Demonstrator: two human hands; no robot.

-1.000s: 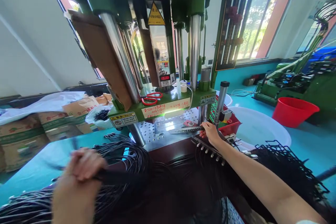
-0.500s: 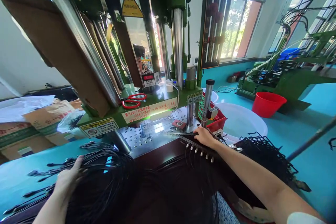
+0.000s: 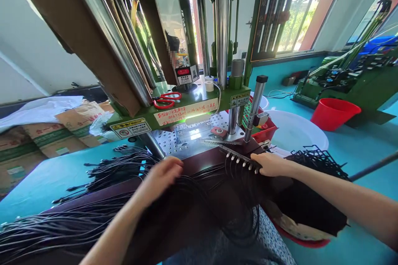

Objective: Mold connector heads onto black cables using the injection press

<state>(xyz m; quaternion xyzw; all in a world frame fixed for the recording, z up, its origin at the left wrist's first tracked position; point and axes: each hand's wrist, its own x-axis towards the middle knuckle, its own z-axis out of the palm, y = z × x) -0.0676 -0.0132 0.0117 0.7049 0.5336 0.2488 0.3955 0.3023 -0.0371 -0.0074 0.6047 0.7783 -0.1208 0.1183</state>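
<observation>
My right hand point(image 3: 270, 164) is closed on the right end of a dark metal bar point(image 3: 231, 152). A row of several silver cable connectors point(image 3: 243, 164) sticks out along the bar's near edge, and black cables hang from them over the dark table point(image 3: 199, 158). Blurred by motion, my left hand point(image 3: 163, 172) is above the table's front left part, thumb apart from loosely curved fingers, with nothing visible in it. Black cables point(image 3: 214, 169) run across the table beside it. Behind the bar, a thin metal strip point(image 3: 221, 142) lies at the edge of the perforated press plate point(image 3: 168, 143).
The green press point(image 3: 199, 99) stands ahead, with red-handled scissors point(image 3: 168, 100) on its ledge. Bundled cables point(image 3: 118, 165) lie at left. To the right are a steel post point(image 3: 255, 107), a red bin point(image 3: 267, 128), a white tub point(image 3: 306, 128) and a red bucket point(image 3: 336, 114).
My left hand has left the cable bundle at left and moved right, toward the table's middle. The view has shifted. My right hand stays at the bar's end, which now sits nearer me.
</observation>
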